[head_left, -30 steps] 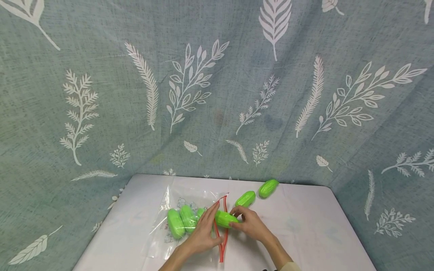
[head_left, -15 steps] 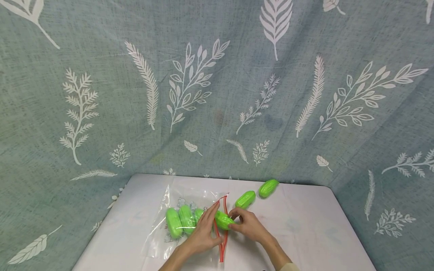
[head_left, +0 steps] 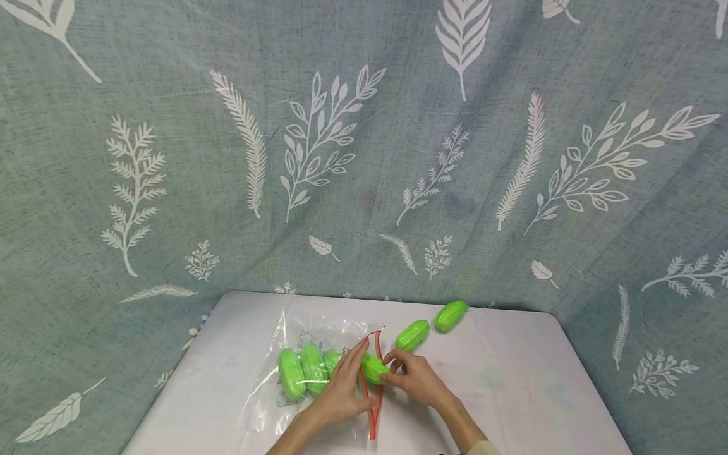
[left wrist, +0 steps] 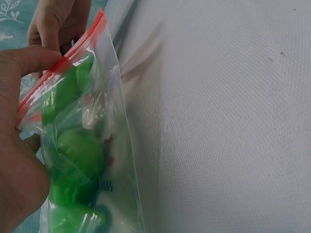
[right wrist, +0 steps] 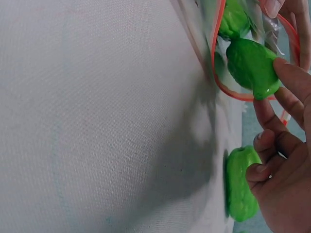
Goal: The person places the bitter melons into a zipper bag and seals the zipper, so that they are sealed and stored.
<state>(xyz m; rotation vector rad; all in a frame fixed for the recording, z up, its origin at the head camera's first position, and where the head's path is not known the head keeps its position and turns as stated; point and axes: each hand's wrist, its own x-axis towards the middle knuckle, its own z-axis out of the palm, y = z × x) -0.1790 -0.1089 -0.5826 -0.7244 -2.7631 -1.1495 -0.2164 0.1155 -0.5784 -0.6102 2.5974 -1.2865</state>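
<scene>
Your right hand (head_left: 414, 379), pinching a green vegetable (head_left: 373, 369), has inched toward the table's (head_left: 500, 373) left edge; your left hand (head_left: 341, 392) seems spread; if it relaxes, the bag (head_left: 330, 328) could snag.

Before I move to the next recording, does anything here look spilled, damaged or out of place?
No spill shows, nor any tear in the clear bag. The farther loose green vegetable lies at the far edge of the table, which looks slightly precarious. Faint dark smudges on the leaf-patterned backdrop could be stains.
</scene>
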